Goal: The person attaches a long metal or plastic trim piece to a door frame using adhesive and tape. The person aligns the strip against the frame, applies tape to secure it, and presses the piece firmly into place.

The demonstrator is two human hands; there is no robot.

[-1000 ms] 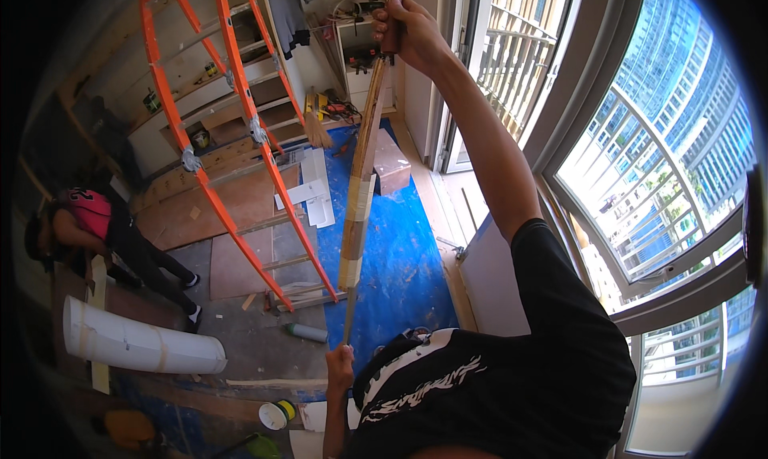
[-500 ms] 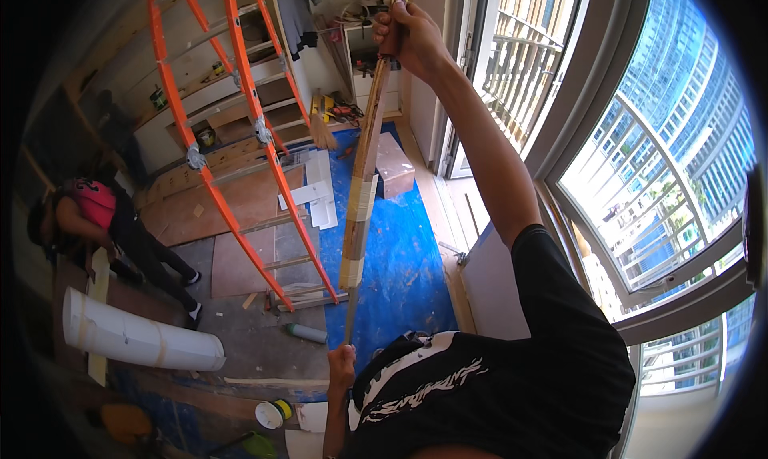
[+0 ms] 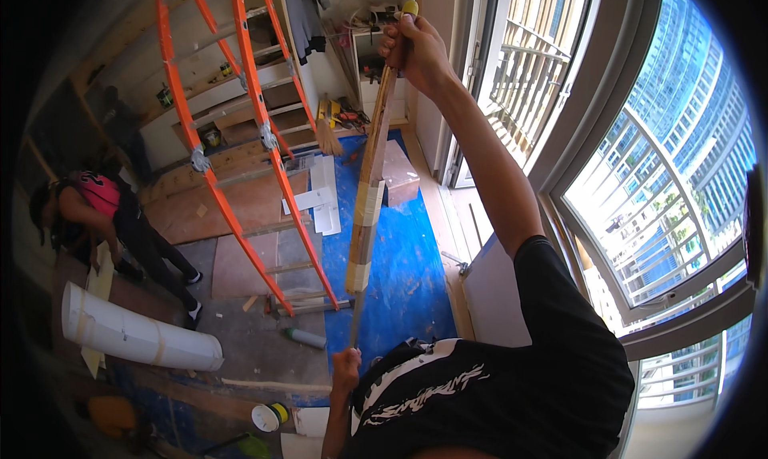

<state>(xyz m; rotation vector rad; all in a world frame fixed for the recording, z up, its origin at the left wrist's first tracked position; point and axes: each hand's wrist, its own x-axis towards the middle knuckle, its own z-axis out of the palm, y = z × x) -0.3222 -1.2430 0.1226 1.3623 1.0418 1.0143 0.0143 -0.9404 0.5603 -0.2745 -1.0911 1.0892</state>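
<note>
A long wooden pole (image 3: 370, 167), wrapped with bands of pale tape around its lower half, slants through the middle of the view. My right hand (image 3: 420, 51) is raised at arm's length and closed around its upper, far end. A small yellow piece (image 3: 410, 8) shows just above that fist; what it belongs to I cannot make out. Close to my body, my left hand (image 3: 346, 368) grips the thinner, greyish lower end of the same pole. Its fingertips are partly hidden.
An orange stepladder (image 3: 260, 127) stands left of the pole, over boards and blue sheeting (image 3: 408, 259). A white roll (image 3: 144, 331), a bucket (image 3: 268, 417) and a bending co-worker (image 3: 108, 211) are at left. A box (image 3: 400, 179) lies beyond; windows (image 3: 664, 179) line the right.
The view has shifted slightly, and both hands keep their hold on the pole. At left, the co-worker's pale board has tilted a little.
</note>
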